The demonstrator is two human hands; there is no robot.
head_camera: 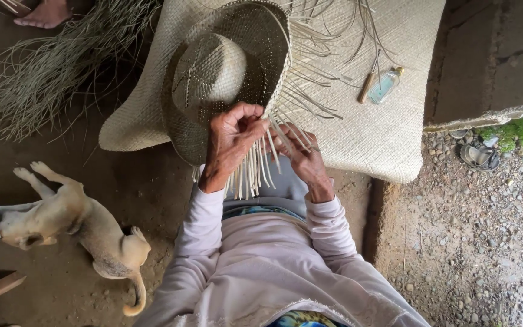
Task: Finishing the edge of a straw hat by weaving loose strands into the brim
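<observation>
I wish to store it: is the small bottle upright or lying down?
Lying down: the bottle rests on its side on the woven mat.

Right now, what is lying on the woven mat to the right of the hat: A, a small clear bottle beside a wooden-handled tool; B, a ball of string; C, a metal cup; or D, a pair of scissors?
A: a small clear bottle lies on the woven mat beside a wooden-handled tool, right of the straw hat that both hands work on.
</observation>
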